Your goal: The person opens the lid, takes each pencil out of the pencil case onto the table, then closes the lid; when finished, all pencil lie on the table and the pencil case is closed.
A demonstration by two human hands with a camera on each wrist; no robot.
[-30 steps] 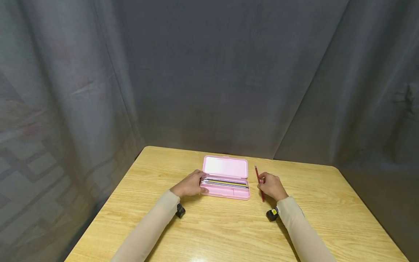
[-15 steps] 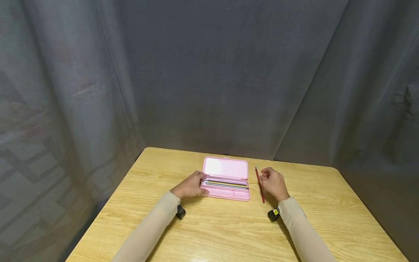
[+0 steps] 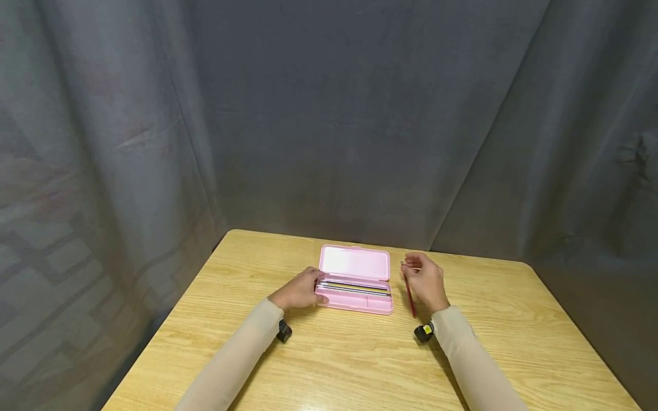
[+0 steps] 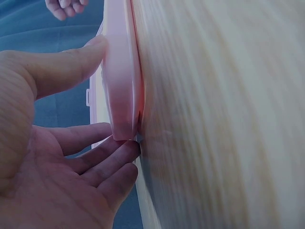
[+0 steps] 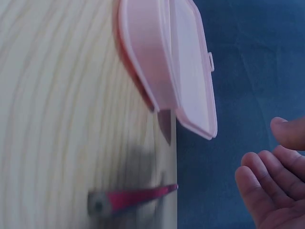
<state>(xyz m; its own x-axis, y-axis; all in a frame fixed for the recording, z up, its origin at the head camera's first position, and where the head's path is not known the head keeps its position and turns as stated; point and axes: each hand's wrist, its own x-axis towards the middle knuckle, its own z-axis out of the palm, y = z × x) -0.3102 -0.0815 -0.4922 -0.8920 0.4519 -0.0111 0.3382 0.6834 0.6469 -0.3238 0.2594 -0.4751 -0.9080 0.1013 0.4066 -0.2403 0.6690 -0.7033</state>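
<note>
L hand point(image 3: 297, 290) grips L end of pink case point(image 3: 345, 298), pencils point(image 3: 354, 287) inside; R hand point(image 3: 426, 281), fingers loosely bent, empty, nr red pencil point(image 3: 410, 297) on tabletop point(image 3: 354, 354).

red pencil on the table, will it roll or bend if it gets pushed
The red pencil looks slim and straight, so it is probably light and stiff. It lies on a flat table, so a push might roll it, though whether its sides are round is unclear.
</note>
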